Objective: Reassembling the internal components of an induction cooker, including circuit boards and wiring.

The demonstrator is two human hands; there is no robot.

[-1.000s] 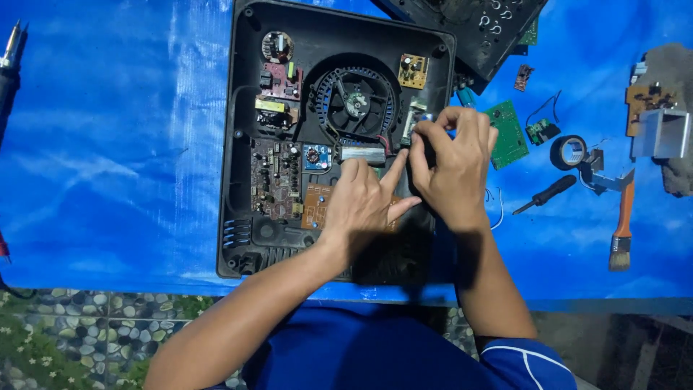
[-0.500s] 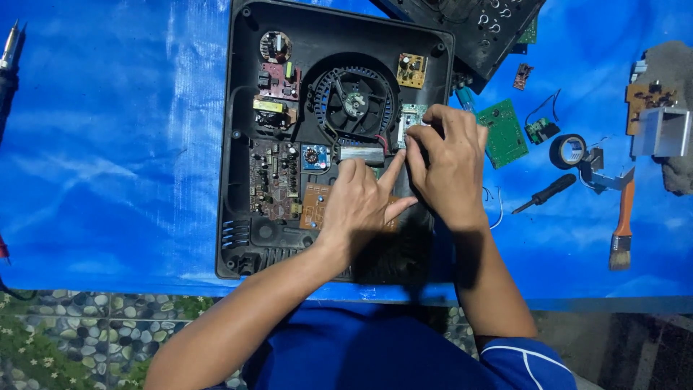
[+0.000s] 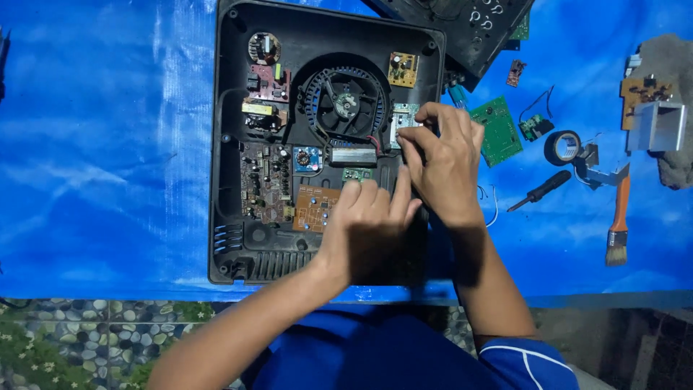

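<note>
Inside the black appliance casing (image 3: pixel 231 180), your right hand (image 3: pixel 444 162) pinches a small pale circuit board (image 3: pixel 401 119) beside the fan (image 3: pixel 345 103); your left hand (image 3: pixel 368 227) rests loosely curled, grasping nothing.

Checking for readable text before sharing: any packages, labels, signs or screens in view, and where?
No packages, signs or screens.
Black panel: top, right of the black housing, faint white printed markings.
Tape roll: right on the blue sheet, black ring, pale core.
Both hands rest inside the housing.
</note>
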